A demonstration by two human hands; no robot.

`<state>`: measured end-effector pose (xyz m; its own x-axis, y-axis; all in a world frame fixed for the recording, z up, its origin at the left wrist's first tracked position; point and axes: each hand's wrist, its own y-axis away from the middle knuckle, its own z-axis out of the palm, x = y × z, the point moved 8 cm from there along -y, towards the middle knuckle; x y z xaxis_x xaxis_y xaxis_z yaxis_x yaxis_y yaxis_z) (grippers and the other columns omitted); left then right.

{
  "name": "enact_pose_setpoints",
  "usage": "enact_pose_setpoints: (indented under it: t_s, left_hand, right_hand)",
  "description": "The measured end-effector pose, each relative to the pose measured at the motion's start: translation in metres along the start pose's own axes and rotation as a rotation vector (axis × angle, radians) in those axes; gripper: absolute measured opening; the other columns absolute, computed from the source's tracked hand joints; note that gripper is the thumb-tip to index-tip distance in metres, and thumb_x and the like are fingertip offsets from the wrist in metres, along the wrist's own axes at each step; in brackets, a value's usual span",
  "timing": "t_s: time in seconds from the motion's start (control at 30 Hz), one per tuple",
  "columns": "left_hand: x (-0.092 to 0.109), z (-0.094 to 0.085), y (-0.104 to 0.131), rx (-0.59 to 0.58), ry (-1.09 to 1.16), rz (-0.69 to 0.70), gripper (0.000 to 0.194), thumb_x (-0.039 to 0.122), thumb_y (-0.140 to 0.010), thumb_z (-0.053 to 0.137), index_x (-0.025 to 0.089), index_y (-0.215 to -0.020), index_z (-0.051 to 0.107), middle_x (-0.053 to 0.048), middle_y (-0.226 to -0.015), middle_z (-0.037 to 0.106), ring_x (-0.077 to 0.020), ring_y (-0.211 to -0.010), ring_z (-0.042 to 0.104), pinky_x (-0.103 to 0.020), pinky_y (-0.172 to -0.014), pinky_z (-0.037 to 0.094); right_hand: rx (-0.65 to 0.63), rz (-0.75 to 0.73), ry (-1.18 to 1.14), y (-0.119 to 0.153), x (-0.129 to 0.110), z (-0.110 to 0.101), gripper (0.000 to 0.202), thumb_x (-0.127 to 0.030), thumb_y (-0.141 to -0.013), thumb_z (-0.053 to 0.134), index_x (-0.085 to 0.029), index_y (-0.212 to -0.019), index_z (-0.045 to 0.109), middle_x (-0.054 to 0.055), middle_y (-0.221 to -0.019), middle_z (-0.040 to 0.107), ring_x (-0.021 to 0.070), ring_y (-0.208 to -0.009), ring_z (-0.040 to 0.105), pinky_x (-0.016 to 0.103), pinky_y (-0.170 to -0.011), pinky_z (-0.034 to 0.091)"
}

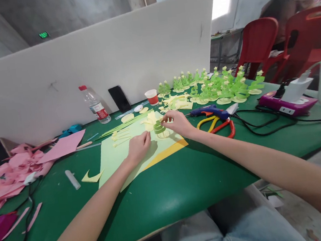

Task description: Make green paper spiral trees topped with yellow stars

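Green table (213,172): many paper trees (226,86) look finished; right hand (179,122) pinches green spiral (158,128), seemingly incomplete; left hand (139,147) curled, contents unclear; yellow sticks (120,134) lie unused.

- A rough craft workshop: bare concrete wall (92,6), lit green sign (43,34).
- Green-topped bench (164,201), a white partition (141,49) along its far edge.
- Many green paper trees (226,86) toward the far right corner.
- Glue gun (207,110) and power strip (285,111) toward the right edge.
- Pink paper scraps (15,172) by the left edge.
- Red plastic chairs (260,41) beyond.
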<state>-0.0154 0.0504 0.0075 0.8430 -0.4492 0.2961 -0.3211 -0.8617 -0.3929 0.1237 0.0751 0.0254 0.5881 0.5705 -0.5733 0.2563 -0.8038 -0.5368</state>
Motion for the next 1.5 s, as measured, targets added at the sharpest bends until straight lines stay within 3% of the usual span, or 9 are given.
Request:
enact_pose_setpoints:
  t_s: [0.17, 0.3, 0.53, 0.67, 0.87, 1.13, 1.3, 1.5]
  left_hand:
    - [-0.009, -0.007, -0.001, 0.130, 0.092, -0.019, 0.022, 0.030, -0.088, 0.048, 0.013, -0.100, 0.055, -0.004, -0.089, 0.060, -0.0134, -0.071, 0.059, -0.031, -0.064, 0.051]
    - [-0.009, -0.017, -0.002, 0.249, 0.179, 0.011, 0.022, 0.029, -0.087, 0.048, 0.014, -0.104, 0.053, -0.007, -0.102, 0.057, -0.0167, -0.084, 0.057, -0.035, -0.071, 0.050]
    - [-0.021, -0.016, -0.003, 0.203, 0.301, -0.080, 0.021, 0.030, -0.086, 0.050, 0.013, -0.098, 0.057, -0.005, -0.093, 0.061, -0.0143, -0.074, 0.060, -0.031, -0.065, 0.051]
    - [-0.024, -0.019, -0.004, 0.234, 0.361, -0.153, 0.023, 0.031, -0.087, 0.049, 0.013, -0.099, 0.056, -0.005, -0.092, 0.060, -0.0147, -0.075, 0.060, -0.032, -0.066, 0.052]
    - [-0.014, -0.014, -0.005, 0.235, 0.456, -0.162, 0.025, 0.030, -0.088, 0.048, 0.013, -0.107, 0.052, -0.006, -0.096, 0.059, -0.0138, -0.074, 0.059, -0.030, -0.062, 0.052]
    - [-0.003, -0.004, 0.000, 0.133, 0.410, -0.097, 0.022, 0.030, -0.087, 0.050, 0.014, -0.101, 0.056, -0.005, -0.096, 0.060, -0.0154, -0.078, 0.060, -0.033, -0.068, 0.051]
    - [0.001, -0.016, -0.001, 0.262, 0.365, -0.084, 0.021, 0.030, -0.087, 0.049, 0.013, -0.096, 0.056, -0.005, -0.092, 0.060, -0.0152, -0.078, 0.058, -0.034, -0.070, 0.049]
    - [0.020, -0.031, -0.006, 0.369, 0.349, 0.003, 0.011, 0.027, -0.082, 0.054, 0.020, -0.088, 0.057, -0.004, -0.093, 0.057, -0.0196, -0.094, 0.051, -0.037, -0.085, 0.041]
  right_hand:
    - [0.007, -0.010, -0.018, 0.000, 0.000, 0.000, 0.019, -0.030, -0.085, 0.052, -0.012, -0.089, 0.058, 0.003, -0.088, 0.060, 0.0128, -0.079, 0.058, 0.032, -0.071, 0.049]
    - [0.012, -0.018, -0.033, 0.000, 0.001, 0.000, 0.019, -0.030, -0.085, 0.051, -0.012, -0.089, 0.058, 0.003, -0.087, 0.060, 0.0123, -0.077, 0.057, 0.031, -0.070, 0.049]
    - [0.009, -0.009, -0.035, 0.000, 0.002, 0.000, 0.020, -0.031, -0.085, 0.051, -0.012, -0.088, 0.058, 0.003, -0.086, 0.060, 0.0122, -0.076, 0.057, 0.031, -0.070, 0.048]
    - [0.003, 0.003, -0.035, 0.000, 0.002, 0.000, 0.020, -0.031, -0.085, 0.051, -0.013, -0.088, 0.058, 0.003, -0.087, 0.059, 0.0123, -0.077, 0.057, 0.031, -0.070, 0.048]
    - [-0.003, 0.016, -0.025, -0.001, 0.003, 0.000, 0.019, -0.031, -0.085, 0.051, -0.013, -0.088, 0.058, 0.003, -0.088, 0.060, 0.0123, -0.077, 0.057, 0.031, -0.070, 0.048]
    - [-0.004, 0.003, -0.014, -0.001, 0.003, 0.000, 0.019, -0.030, -0.085, 0.052, -0.012, -0.089, 0.058, 0.003, -0.088, 0.060, 0.0125, -0.078, 0.057, 0.032, -0.071, 0.049]
    - [0.002, -0.012, -0.027, -0.001, 0.003, 0.001, 0.019, -0.030, -0.085, 0.051, -0.013, -0.088, 0.058, 0.003, -0.088, 0.060, 0.0122, -0.077, 0.057, 0.031, -0.070, 0.049]
    - [-0.002, -0.018, -0.038, -0.002, 0.004, 0.003, 0.019, -0.030, -0.085, 0.051, -0.012, -0.089, 0.058, 0.003, -0.089, 0.060, 0.0125, -0.078, 0.058, 0.032, -0.070, 0.049]
